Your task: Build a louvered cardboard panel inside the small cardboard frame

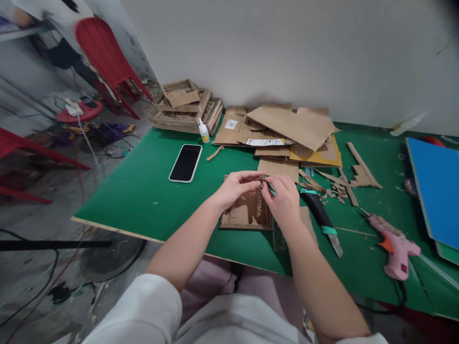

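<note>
A shallow cardboard tray (pixel 245 217) with raised edges lies near the front edge of the green table. Above it, my left hand (pixel 238 188) and my right hand (pixel 281 195) meet, their fingers closed on a narrow corrugated cardboard strip (pixel 259 203). The strip hangs down over the tray's right part. Under my right forearm a clear ruler (pixel 278 237) shows partly, beside a cardboard piece (pixel 307 223). A black and teal utility knife (pixel 318 211) with its blade out lies right of my right hand.
A pink glue gun (pixel 392 246) and a blue board (pixel 435 191) lie at the right. Stacked cardboard (pixel 294 126), scraps (pixel 337 186), a glue bottle (pixel 203 131) and cardboard trays (pixel 179 117) stand behind. A phone (pixel 185 163) lies left; a person (pixel 64 12) is at the far left.
</note>
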Demonstrator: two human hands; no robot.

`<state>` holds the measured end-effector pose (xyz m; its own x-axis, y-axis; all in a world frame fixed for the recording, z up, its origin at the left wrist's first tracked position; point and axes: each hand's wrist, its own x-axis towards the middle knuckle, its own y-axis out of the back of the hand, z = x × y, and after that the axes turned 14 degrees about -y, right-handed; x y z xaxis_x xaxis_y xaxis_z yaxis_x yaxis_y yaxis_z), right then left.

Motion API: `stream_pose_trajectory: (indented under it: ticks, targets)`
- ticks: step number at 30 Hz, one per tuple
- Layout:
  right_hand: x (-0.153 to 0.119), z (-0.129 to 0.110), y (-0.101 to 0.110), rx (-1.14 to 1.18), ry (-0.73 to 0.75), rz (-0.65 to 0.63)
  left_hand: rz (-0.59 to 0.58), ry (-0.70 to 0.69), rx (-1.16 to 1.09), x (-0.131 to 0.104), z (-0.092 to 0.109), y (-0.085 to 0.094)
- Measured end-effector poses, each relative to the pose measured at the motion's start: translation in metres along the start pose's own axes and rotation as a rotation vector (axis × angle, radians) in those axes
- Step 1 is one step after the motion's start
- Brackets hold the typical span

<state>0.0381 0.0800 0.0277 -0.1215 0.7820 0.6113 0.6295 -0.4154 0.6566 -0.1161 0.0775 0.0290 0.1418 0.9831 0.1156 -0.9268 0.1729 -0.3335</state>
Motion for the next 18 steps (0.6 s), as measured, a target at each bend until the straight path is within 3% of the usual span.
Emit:
stream_pose_trajectory:
  ticks: [12, 18]
  targets:
    - [-0.0012, -0.001, 0.0031, 0.1, -0.025, 0.03, 0.012, 0.115, -0.205, 0.0002, 0.0037, 0.0027]
    - [-0.0007, -0.005, 0.0048, 0.416, -0.303, 0.06, 0.0, 0.149, -0.259, 0.0003, 0.0057, 0.0029]
